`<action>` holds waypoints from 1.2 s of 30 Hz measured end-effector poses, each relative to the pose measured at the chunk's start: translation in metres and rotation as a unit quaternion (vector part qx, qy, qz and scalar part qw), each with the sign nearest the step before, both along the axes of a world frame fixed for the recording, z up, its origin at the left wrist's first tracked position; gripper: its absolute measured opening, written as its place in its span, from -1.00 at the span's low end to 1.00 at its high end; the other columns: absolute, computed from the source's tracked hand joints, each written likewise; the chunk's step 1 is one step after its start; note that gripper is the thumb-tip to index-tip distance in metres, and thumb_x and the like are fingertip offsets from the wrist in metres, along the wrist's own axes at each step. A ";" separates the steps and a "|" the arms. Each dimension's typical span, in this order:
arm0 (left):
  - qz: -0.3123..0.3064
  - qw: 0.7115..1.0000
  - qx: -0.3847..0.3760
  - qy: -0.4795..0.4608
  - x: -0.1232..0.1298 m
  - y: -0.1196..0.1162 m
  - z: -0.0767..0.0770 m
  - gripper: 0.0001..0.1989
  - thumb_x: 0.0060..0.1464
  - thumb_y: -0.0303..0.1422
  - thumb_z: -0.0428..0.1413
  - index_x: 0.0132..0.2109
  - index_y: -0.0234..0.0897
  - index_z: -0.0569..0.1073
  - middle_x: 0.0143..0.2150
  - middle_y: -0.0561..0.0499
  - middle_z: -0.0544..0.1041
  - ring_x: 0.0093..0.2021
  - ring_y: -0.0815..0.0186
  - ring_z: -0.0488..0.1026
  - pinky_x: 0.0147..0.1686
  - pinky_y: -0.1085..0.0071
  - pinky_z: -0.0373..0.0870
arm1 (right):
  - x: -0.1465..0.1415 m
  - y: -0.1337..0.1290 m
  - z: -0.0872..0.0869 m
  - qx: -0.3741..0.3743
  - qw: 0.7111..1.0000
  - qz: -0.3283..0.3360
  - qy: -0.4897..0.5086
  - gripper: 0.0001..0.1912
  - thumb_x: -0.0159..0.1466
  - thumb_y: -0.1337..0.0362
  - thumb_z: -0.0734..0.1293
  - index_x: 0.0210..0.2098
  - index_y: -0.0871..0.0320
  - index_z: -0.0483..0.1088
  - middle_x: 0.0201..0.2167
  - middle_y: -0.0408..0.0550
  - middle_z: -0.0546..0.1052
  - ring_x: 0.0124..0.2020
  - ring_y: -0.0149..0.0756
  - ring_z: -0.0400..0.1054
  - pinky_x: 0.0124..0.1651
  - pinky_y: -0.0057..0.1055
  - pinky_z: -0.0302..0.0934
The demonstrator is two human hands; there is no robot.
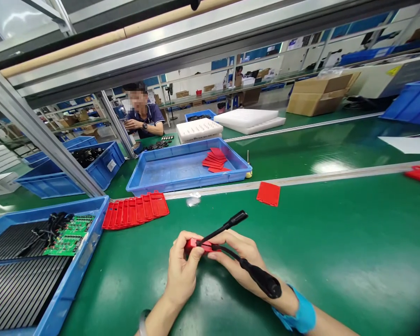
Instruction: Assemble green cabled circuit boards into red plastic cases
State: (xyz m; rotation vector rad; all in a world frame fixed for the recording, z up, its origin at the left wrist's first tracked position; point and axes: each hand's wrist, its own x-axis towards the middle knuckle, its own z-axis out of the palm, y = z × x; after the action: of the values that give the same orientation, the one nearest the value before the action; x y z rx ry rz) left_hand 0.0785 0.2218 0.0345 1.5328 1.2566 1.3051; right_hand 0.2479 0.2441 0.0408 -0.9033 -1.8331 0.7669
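Between my two hands, above the green bench, is a small red plastic case (205,246) with two black cables coming out of it. One cable (227,224) points up and right and ends in a narrow plug. The other cable (254,273) runs down over my right hand to a thick round connector. My left hand (182,266) pinches the left end of the case between thumb and fingers. My right hand (243,256) closes on the right end, its fingertips near the cable exit. The inside of the case is hidden.
Left, a blue tray (91,254) holds green circuit boards (70,235) and black ribbed parts. Behind it lies a row of red covers (136,211). A single red cover (269,193) lies ahead. Beyond stands a blue bin (161,170) with red plates. A co-worker (147,116) sits across.
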 end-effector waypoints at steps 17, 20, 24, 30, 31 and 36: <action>-0.049 0.835 0.414 0.360 -0.016 -0.003 0.001 -0.73 0.17 -0.47 0.05 -0.05 -0.01 0.45 -0.18 0.08 0.61 -0.18 0.26 0.51 -0.06 0.23 0.13 | 0.007 0.010 0.004 -0.527 0.781 0.219 0.253 -0.57 0.22 -0.03 0.27 -0.32 0.26 0.46 -0.49 -0.08 0.49 -0.49 -0.42 0.37 -0.33 -0.44 0.27; -0.108 0.804 0.423 0.404 -0.015 0.001 -0.004 -0.75 0.16 -0.41 0.11 -0.05 0.01 0.47 -0.12 0.08 0.60 -0.12 0.29 0.50 0.02 0.26 0.11 | 0.007 0.009 0.001 -0.503 0.799 0.219 0.248 -0.64 0.17 0.04 0.37 -0.40 0.28 0.43 -0.55 -0.16 0.43 -0.57 -0.53 0.24 -0.45 -0.57 0.13; -0.064 0.890 0.340 0.296 -0.019 0.014 -0.003 -0.38 -0.12 0.02 0.24 0.10 -0.03 0.39 0.17 -0.14 0.36 0.18 0.03 0.25 0.17 0.07 0.06 | 0.013 0.012 0.005 -0.368 0.903 0.160 0.155 -0.64 0.20 0.02 0.32 -0.30 0.25 0.44 -0.47 -0.15 0.43 -0.47 -0.45 0.25 -0.40 -0.52 0.13; -0.125 0.974 -0.106 -0.154 -0.029 0.024 0.002 -0.34 0.12 -0.16 0.12 0.29 -0.25 0.12 0.09 -0.25 0.43 0.05 0.10 0.40 0.05 0.16 0.29 | 0.012 0.009 0.006 -0.335 0.921 0.185 0.079 -0.58 0.23 0.00 0.27 -0.15 0.23 0.47 -0.29 -0.01 0.52 -0.24 -0.19 0.36 -0.13 -0.30 0.25; -0.150 0.962 -0.141 -0.180 -0.029 0.025 0.002 -0.43 0.10 -0.16 0.13 0.20 -0.32 0.27 -0.03 -0.22 0.51 -0.05 0.13 0.46 -0.01 0.21 0.33 | 0.011 0.009 0.004 -0.333 0.922 0.183 0.070 -0.57 0.23 0.00 0.26 -0.15 0.23 0.47 -0.29 -0.01 0.52 -0.23 -0.18 0.36 -0.13 -0.30 0.25; -0.096 0.962 -0.139 -0.213 -0.023 0.028 -0.001 -0.64 0.00 -0.16 0.22 -0.17 -0.37 0.51 -0.30 -0.08 0.55 -0.31 0.27 0.45 -0.23 0.40 0.32 | 0.007 0.014 -0.008 -0.299 0.943 0.146 -0.010 -0.53 0.27 -0.05 0.18 -0.20 0.22 0.47 -0.39 -0.05 0.50 -0.37 -0.23 0.36 -0.34 -0.38 0.25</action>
State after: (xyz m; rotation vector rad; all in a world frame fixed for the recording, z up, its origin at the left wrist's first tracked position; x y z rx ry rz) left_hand 0.0554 0.2495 0.0332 1.0745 0.9424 1.1935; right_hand 0.2552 0.2584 0.0327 -1.0175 -1.7968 1.5636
